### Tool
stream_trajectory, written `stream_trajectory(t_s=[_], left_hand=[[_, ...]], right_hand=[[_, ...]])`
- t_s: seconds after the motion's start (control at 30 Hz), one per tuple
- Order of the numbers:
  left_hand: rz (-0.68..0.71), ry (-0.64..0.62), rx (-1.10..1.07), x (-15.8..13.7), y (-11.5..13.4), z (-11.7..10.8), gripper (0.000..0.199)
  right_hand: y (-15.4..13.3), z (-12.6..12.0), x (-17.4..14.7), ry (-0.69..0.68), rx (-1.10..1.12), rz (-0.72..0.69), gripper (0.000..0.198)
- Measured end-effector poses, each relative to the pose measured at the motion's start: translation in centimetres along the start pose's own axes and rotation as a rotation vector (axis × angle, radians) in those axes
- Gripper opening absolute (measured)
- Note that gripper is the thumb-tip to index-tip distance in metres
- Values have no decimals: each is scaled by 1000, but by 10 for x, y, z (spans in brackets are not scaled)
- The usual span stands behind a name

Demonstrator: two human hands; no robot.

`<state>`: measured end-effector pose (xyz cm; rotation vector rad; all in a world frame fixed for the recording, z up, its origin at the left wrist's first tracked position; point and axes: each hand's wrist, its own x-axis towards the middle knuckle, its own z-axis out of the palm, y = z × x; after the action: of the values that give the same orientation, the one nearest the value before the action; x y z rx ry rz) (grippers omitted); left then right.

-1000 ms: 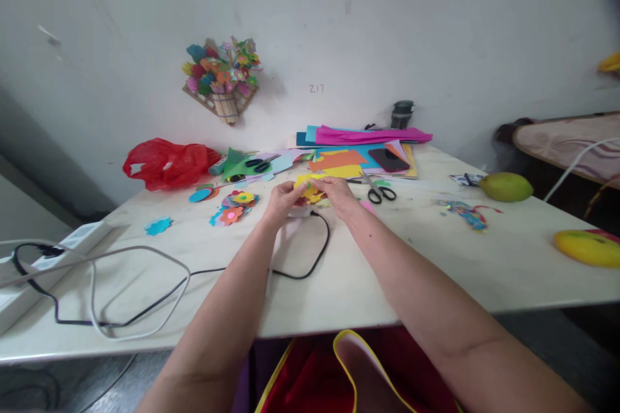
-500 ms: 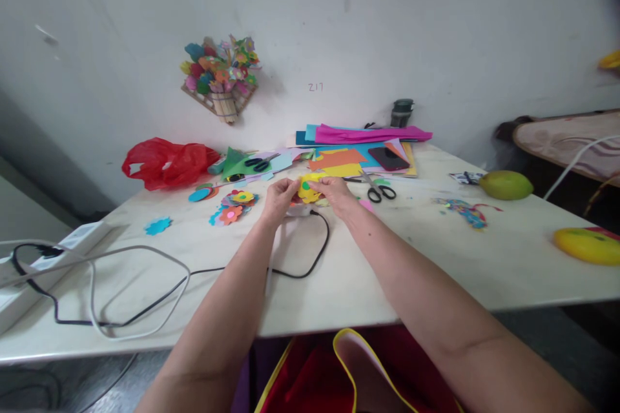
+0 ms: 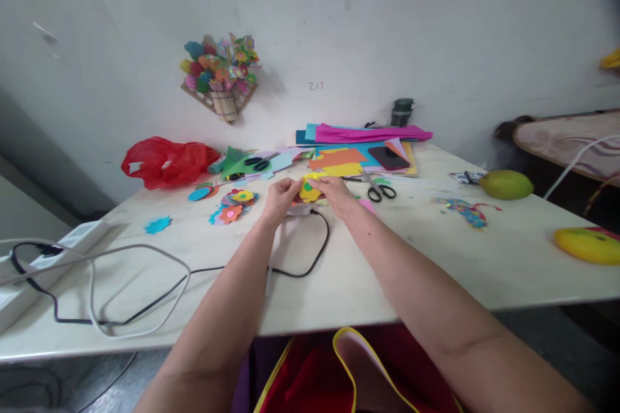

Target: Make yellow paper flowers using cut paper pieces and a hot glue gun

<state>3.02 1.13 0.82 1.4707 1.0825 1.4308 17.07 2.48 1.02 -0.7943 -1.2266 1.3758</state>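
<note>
A yellow paper flower [image 3: 310,190] with a green centre is held up over the middle of the table. My left hand [image 3: 282,197] pinches its left edge, and my right hand [image 3: 334,191] grips the right edge between thumb and fingers. Just under my hands lies a white corded device [image 3: 299,210], mostly hidden by them; its kind I cannot make out. Left of my hands is a pile of cut paper flowers [image 3: 232,208] in several colours. Black-handled scissors [image 3: 381,192] rest to the right of my right hand.
A black cord [image 3: 310,271] loops across the table to a white power strip [image 3: 72,248]. Coloured sheets [image 3: 339,158] and a phone [image 3: 389,158] lie behind. A red plastic bag [image 3: 167,162] stands back left, a green mango [image 3: 506,185] right. Another pair of scissors [image 3: 261,161] lies behind.
The yellow flower has turned or shifted very slightly between my fingers. Both hands keep their grip in nearly the same place.
</note>
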Motion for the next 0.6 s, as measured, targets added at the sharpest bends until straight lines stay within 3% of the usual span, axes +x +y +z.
stream_trajectory(t_s=[0.17,0.33,0.6], left_hand=[[-30,-70,9,1,-1,-5,36],[-41,-54,4,3,0,-10,37],[-48,-115,-5,2,5,-18,33]], right_hand=[[-1,2,-1,56,-8,-7,25],[-4,1,-2,68,-41,-3,20],[-6,-3,-2,49,-110,-37,26]])
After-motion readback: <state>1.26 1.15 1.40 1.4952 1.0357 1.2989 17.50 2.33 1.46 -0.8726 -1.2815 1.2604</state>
